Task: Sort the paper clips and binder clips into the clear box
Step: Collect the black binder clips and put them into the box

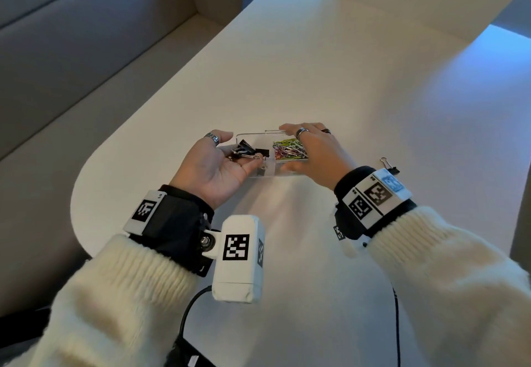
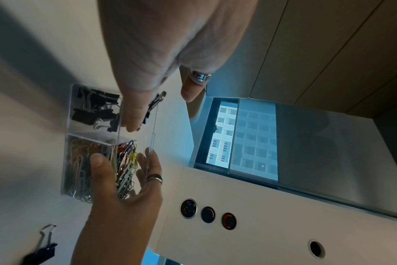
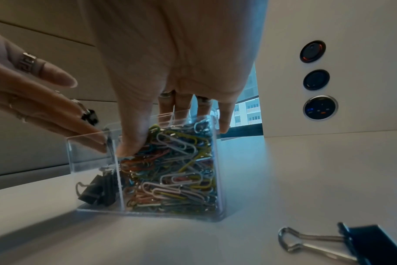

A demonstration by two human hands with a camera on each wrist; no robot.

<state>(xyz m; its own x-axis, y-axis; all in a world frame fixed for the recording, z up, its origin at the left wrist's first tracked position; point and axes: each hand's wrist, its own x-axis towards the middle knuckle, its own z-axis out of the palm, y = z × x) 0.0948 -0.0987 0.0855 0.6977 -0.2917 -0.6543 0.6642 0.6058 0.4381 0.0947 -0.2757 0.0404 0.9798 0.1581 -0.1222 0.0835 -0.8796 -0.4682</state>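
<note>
The clear box is sitting on the white table, its left half holding black binder clips and its right half a tangle of coloured paper clips. It is looking light, stiff and slick-walled (likely to skid if nudged), so the right hand is gripping it front and back. The left hand, palm up with fingers loosely spread, is tipping small clips in; one binder clip is lying beside the right wrist, best pinched by its wire handles.

Head looks down; wrists close (sharing box).
</note>
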